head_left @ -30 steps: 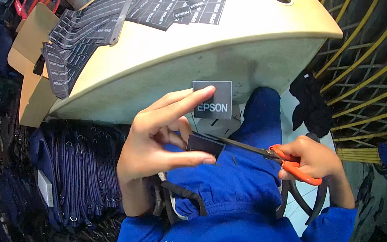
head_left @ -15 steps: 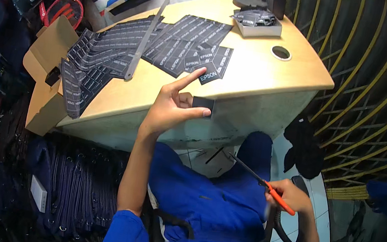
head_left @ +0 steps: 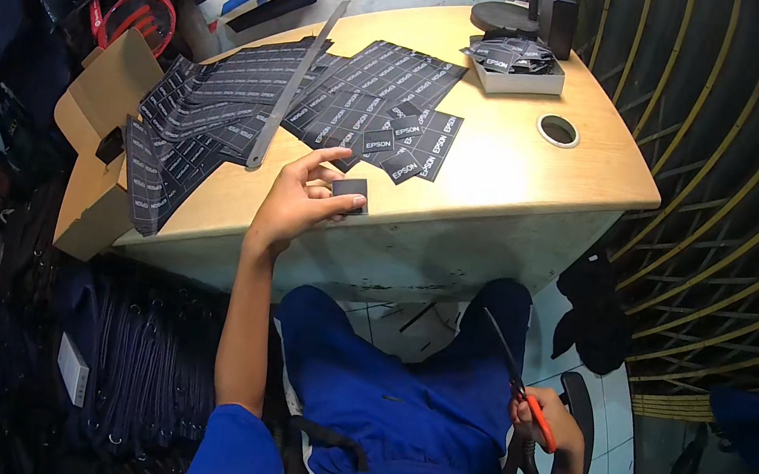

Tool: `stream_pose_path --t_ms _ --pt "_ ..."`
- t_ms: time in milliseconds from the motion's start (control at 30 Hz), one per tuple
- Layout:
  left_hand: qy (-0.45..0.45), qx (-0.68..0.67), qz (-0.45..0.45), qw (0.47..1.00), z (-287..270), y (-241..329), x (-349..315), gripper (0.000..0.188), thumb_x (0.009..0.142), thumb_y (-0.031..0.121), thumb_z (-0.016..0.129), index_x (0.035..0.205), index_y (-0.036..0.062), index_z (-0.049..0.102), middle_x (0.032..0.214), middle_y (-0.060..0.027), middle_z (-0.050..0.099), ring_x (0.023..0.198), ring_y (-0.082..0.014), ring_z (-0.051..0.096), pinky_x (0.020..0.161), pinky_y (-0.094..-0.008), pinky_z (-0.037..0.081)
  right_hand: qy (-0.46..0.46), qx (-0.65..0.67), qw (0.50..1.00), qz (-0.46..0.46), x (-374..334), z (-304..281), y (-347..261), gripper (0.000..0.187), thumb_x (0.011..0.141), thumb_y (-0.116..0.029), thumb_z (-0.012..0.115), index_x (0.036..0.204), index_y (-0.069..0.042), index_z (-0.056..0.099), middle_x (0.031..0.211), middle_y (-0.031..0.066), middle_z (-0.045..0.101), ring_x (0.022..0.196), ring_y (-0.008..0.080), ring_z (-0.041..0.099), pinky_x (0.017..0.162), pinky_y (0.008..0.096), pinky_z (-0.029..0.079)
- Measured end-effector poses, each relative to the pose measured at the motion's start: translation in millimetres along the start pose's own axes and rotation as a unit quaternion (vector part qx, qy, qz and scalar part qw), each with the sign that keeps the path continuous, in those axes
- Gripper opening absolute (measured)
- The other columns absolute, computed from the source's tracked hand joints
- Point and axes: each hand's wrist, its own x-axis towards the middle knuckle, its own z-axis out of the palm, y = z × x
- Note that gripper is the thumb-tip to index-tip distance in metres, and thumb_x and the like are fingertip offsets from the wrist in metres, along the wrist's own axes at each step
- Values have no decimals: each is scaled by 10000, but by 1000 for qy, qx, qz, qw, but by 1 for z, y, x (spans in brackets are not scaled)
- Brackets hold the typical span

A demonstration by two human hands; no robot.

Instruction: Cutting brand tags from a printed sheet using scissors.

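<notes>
My left hand (head_left: pixel 294 202) is above the table's front edge and pinches a small black square label (head_left: pixel 348 194) between thumb and fingers, its index finger stretched out. Just beyond it, several loose cut labels (head_left: pixel 401 163) with white lettering lie partly overlapping on the tabletop. They rest by the near corner of larger printed black sheets (head_left: pixel 395 76). Low on the right, beside my knee, my right hand (head_left: pixel 551 421) grips a pair of scissors (head_left: pixel 537 416) by the orange handles. Their blades point up and away, apart from the label.
A long metal ruler (head_left: pixel 296 90) lies across more printed sheets (head_left: pixel 223 98) on the wooden table (head_left: pixel 499 172). An opened cardboard box (head_left: pixel 94 192) stands at its left end. Toward the back right is a shallow box of cut labels (head_left: pixel 523 83), near a round hole (head_left: pixel 558 130).
My left hand has moved left with the black label, drawing its index finger away from the loose labels. My right hand has shifted slightly lower, and the scissors point more steeply upward.
</notes>
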Motion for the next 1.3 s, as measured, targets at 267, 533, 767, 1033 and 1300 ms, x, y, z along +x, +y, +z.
stream_pose_path --t_ms 267,533,767,1033,1300 --pt "30 -12 54 998 14 2 26 449 752 82 733 1143 -1 530 833 -15 581 660 -44 541 525 -161 413 -21 -32 998 44 16 3 -5 523 855 -541 535 684 -49 495 591 -8 474 535 72 445 485 229 383" --pt "176 90 108 974 18 -25 49 437 807 222 696 1168 16 562 1034 -126 593 833 -119 554 673 -234 468 9 -1 999 34 13 14 0 437 877 -448 555 711 -47 504 604 -24 460 519 47 406 463 206 338" --pt "105 186 145 966 17 -17 35 363 763 207 707 1092 71 634 1074 -73 601 871 -136 569 635 -234 456 44 -3 999 24 17 13 18 342 890 -341 582 752 -33 526 606 -45 445 509 26 385 456 190 328" --pt "20 318 234 919 23 -13 43 546 760 265 707 1218 16 547 1294 -190 481 1161 -299 490 974 -354 380 34 30 995 90 26 25 12 157 854 -127 580 751 -21 525 661 -58 443 587 28 388 526 195 337" --pt "-60 332 218 916 25 -4 50 377 789 238 665 1113 50 630 1203 -159 559 1115 -307 516 949 -362 402 38 36 994 91 26 28 29 213 869 -179 591 749 -8 553 658 -49 451 614 47 400 553 216 342"
